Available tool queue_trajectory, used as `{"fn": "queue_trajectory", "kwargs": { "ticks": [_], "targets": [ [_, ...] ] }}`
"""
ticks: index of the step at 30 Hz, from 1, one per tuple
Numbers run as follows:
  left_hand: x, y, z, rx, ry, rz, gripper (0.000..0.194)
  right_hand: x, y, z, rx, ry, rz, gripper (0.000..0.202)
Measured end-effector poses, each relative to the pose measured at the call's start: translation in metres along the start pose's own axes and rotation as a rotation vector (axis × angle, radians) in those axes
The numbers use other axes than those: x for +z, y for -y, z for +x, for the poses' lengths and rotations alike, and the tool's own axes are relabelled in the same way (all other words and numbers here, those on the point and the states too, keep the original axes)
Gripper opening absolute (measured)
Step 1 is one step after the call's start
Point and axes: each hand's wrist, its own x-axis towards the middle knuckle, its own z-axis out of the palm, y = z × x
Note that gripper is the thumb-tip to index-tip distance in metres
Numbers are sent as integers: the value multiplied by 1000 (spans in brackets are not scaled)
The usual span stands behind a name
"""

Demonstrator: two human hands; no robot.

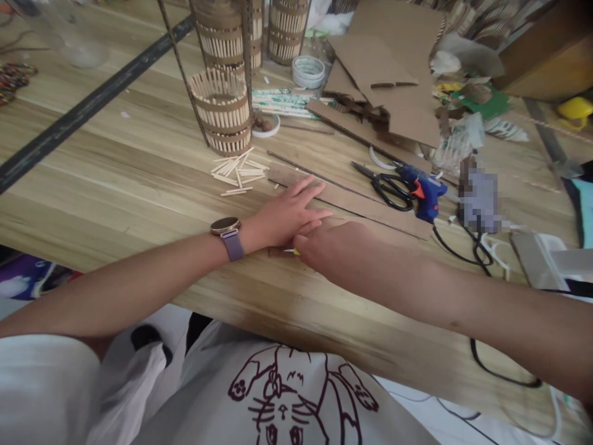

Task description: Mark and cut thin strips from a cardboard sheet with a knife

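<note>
My left hand (285,213), with a watch on the wrist, lies with fingers spread over a long brown cardboard strip (356,203). Close against it, my right hand (331,247) is closed around a small utility knife (297,251); only a bit of yellow and a thin blade show, pointing left. Under the blade is a narrow brown edge, mostly hidden by the hands. Several short wooden sticks (238,170) lie in a loose pile just beyond my left hand. Behind them stands a round tower of sticks and cardboard bands (222,111).
Black-handled scissors (391,190) and a blue glue gun (424,191) with a trailing black cable lie to the right. Cardboard sheets (393,55), a tape roll (308,72) and a small dish (271,125) are farther back. More stick towers (287,31) stand behind.
</note>
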Motion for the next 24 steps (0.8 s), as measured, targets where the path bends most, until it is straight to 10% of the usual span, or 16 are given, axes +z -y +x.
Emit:
{"fn": "queue_trajectory", "kwargs": {
  "ticks": [24],
  "targets": [
    [-3,-6,-2,-9,20,68,37,77,-26,-26,80,-109,503,25]
  ]
}}
